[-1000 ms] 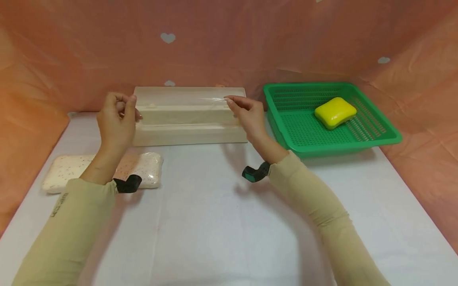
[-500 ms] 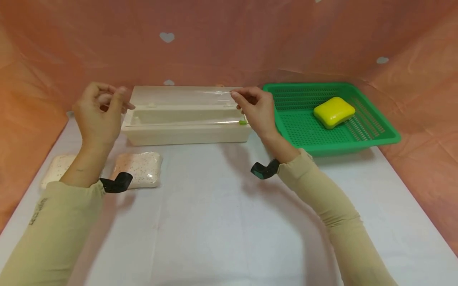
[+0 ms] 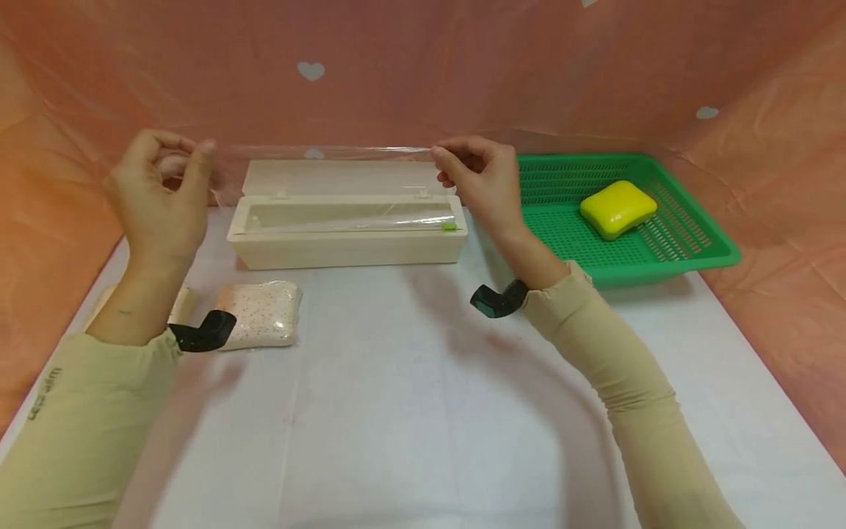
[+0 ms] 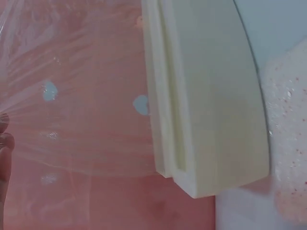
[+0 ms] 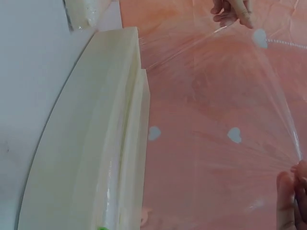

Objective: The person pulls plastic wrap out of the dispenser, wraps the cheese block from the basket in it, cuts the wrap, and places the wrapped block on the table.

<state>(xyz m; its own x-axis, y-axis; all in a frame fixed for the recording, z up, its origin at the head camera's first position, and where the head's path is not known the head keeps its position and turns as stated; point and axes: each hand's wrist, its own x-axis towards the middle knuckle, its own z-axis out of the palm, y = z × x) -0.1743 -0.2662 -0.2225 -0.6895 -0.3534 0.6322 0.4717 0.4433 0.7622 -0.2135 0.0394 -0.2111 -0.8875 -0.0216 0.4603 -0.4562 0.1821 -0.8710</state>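
Note:
A sheet of clear cling film (image 3: 396,150) is stretched upward between both hands, above a cream cling film dispenser box (image 3: 350,251) with its lid raised. My left hand (image 3: 161,202) pinches the film's left corner; in the left wrist view its fingertips (image 4: 5,141) gather the film into creases. At the other corner my right hand (image 3: 485,180) pinches the film between thumb and fingers. The film runs down into the box, past a small green slider (image 3: 449,227) at the right end of its front rim. In the right wrist view the stretched film (image 5: 201,105) is see-through.
A green plastic basket (image 3: 661,270) stands at the right, holding a yellow, pillow-shaped block (image 3: 617,209). Two pale speckled blocks lie near the left forearm: one glossy, film-wrapped block (image 3: 261,312) and another block (image 3: 183,303) partly behind the wrist. An orange cloth (image 3: 396,88) hangs behind.
Both hands have risen and spread apart, the left hand moving farther left. More film has come up out of the box, and its top edge now stands above the lid.

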